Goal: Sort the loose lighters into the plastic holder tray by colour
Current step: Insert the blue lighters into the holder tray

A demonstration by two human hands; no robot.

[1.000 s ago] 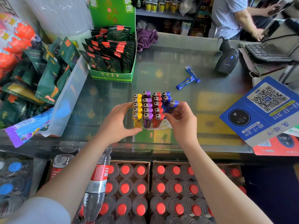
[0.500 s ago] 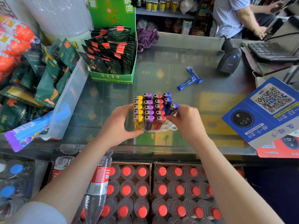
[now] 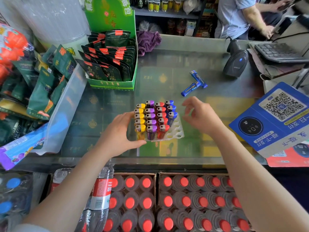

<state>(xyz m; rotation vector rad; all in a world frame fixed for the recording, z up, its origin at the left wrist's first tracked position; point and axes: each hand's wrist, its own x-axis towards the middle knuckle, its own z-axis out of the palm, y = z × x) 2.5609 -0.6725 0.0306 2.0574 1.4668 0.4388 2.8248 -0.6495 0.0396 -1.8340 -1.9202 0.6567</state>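
blue column in hand. tray (image 3: 177,131) mid-bench, left hand (image 3: 119,136) bracing its 9 o'clock edge; right hand (image 3: 199,115) empty, fingers loosely spread. next: fetch loose blue lighters (image 3: 194,83) at 1 o'clock.

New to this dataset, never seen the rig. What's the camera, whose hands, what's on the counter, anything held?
No machine here: a person's two bare hands, filmed by one wide-angle camera on their head, looking down at a glass shop counter. The left hand steadies the white plastic holder tray, where lighters stand in yellow, purple, red and blue columns. The blue column has empty slots left. The right hand hovers beside the tray, fingers loosely curled, holding nothing. Two loose blue lighters lie farther back, near a barcode scanner.
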